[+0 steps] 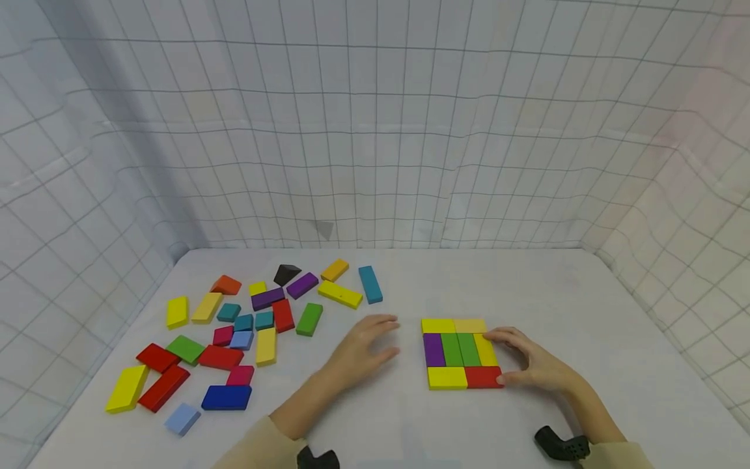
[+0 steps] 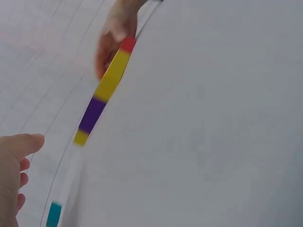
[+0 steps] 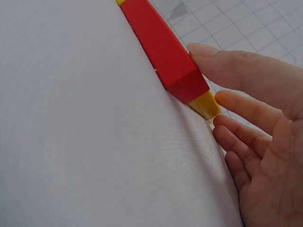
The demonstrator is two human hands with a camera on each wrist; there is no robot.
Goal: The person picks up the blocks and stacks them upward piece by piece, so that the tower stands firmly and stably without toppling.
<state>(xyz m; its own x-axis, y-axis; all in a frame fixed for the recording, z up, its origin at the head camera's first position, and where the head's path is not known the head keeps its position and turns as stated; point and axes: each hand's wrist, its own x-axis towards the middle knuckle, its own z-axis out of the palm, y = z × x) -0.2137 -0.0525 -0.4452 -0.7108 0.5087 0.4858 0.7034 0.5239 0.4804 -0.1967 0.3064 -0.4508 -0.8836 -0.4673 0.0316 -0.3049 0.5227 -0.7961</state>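
A flat square of wooden blocks lies on the white table. Along its far side are a yellow block and a pale yellow one. Its middle row has a purple block, two green blocks and a yellow block. A yellow block and a red block form the near side. My right hand touches the square's right edge, its thumb against the red block's end and fingers by the yellow block. My left hand hovers left of the square, holding nothing, fingers loosely spread.
Loose blocks of several colours lie scattered on the left, among them a blue one, a green one and a teal one. A black block is farther back. White grid-lined cloth walls the table's back and sides.
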